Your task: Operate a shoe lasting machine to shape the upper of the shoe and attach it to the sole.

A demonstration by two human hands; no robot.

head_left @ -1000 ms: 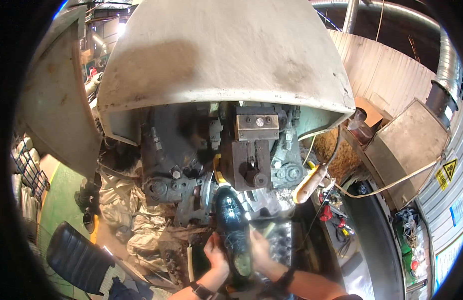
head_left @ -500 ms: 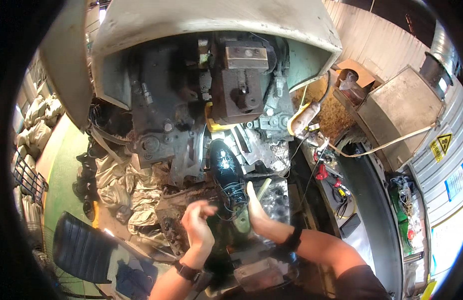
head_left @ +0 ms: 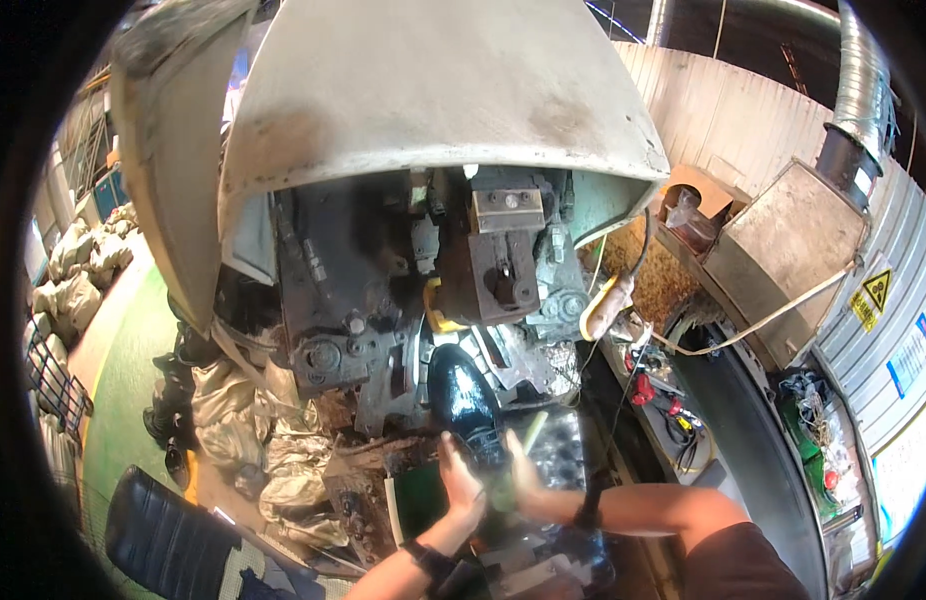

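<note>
A glossy black lace-up shoe [head_left: 458,390] lies toe-forward against the metal plates at the front of the machine [head_left: 503,270]. My left hand [head_left: 461,482] grips the left side of its rear half. On the opposite side, my right hand [head_left: 524,476] presses against the shoe, so it sits between my two palms. Below the shoe's heel a green piece [head_left: 502,492] shows, blurred. A pale green stick-like handle [head_left: 535,430] stands just beyond my right fingers. My hands hide part of the laces and heel.
A large pale hood [head_left: 433,110] arches over the machine. Crumpled beige bags [head_left: 228,410] lie at the left, near a black chair [head_left: 168,535]. To the right are a yellow-and-white hand tool [head_left: 607,306] on a cord, a dark conveyor belt [head_left: 753,440] and a metal box [head_left: 783,250].
My left hand has moved right, from apart to contact with the shoe's side. My right hand stays by the shoe's rear. The view has tilted up, showing more of the hood.
</note>
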